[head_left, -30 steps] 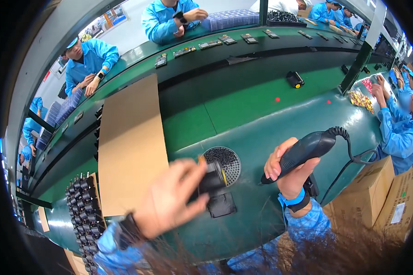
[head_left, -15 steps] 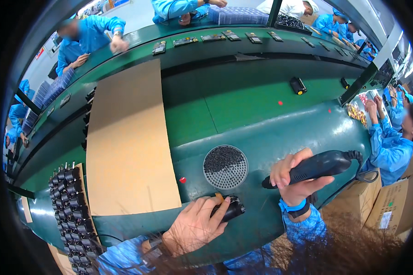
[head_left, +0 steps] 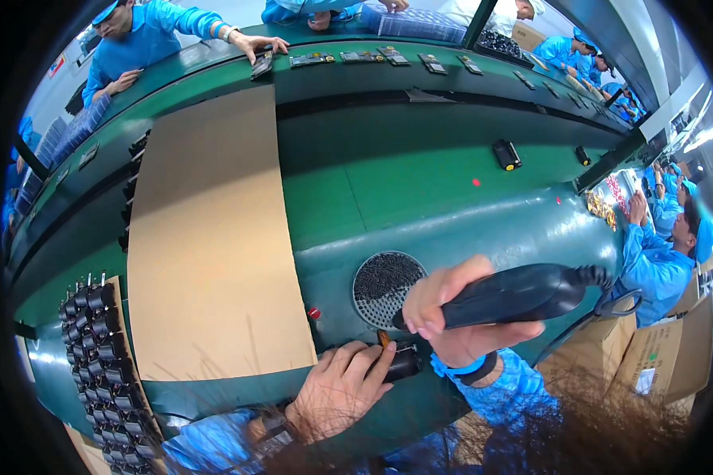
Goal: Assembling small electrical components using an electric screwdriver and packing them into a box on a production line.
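Note:
Low in the middle, my left hand (head_left: 337, 396) lies over a small black housing (head_left: 406, 362) on the green table, thumb and fingers closed around it. An orange-brown tab (head_left: 383, 339) sticks up by the fingertips. My right hand (head_left: 467, 342) is wrapped around a black electric screwdriver (head_left: 523, 291) with a coiled cord. Its tip points left, at the lower right edge of a round, grey, dimpled dish (head_left: 378, 307). Small black screws (head_left: 388, 273) cover the far part of that dish. The bit itself is hard to make out.
A cardboard sheet (head_left: 214, 237) lies left of the dish. Rows of black housings (head_left: 103, 356) stand at far left. Beyond runs a belt with circuit boards (head_left: 394, 55); a co-worker's hand (head_left: 257, 43) touches one. Two black housings (head_left: 507, 155) lie at the right; cardboard boxes (head_left: 650, 356) stand below.
My right hand has brought the screwdriver left, from beside the dish to its lower right edge. My left hand stays on the housing. Across the belt, a co-worker has reached to a board.

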`<state>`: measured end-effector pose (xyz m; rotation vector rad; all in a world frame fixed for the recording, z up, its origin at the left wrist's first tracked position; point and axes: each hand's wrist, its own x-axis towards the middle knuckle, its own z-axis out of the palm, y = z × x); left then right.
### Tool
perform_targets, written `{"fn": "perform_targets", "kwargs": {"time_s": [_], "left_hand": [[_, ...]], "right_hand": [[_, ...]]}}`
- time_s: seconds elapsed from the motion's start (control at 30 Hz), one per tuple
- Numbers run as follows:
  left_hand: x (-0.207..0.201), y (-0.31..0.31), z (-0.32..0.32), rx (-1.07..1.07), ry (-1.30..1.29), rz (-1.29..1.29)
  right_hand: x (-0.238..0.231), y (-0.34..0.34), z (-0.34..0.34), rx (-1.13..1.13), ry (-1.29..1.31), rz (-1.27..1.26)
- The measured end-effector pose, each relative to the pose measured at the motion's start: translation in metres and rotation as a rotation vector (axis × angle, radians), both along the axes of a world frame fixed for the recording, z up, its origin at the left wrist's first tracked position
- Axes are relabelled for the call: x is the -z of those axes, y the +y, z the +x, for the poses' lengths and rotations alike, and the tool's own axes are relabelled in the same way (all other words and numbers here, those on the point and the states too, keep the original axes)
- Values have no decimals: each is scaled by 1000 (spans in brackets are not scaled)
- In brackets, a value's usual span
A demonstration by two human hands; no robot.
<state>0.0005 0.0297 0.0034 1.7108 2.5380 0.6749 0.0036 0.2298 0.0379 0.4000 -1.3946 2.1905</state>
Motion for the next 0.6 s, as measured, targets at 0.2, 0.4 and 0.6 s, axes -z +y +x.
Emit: {"fn": "perform_targets", "kwargs": {"time_s": [0.2, 0.4, 0.6], "left_hand": [[8, -6, -3, 18, -79, 17], [7, -6, -3, -4, -60, 16], [10, -4, -7, 14, -75, 4]], "right_hand": [[21, -12, -3, -19, -93, -1], [26, -11, -6, -27, -127, -12], [30, -10, -9, -22, -167, -7]]}}
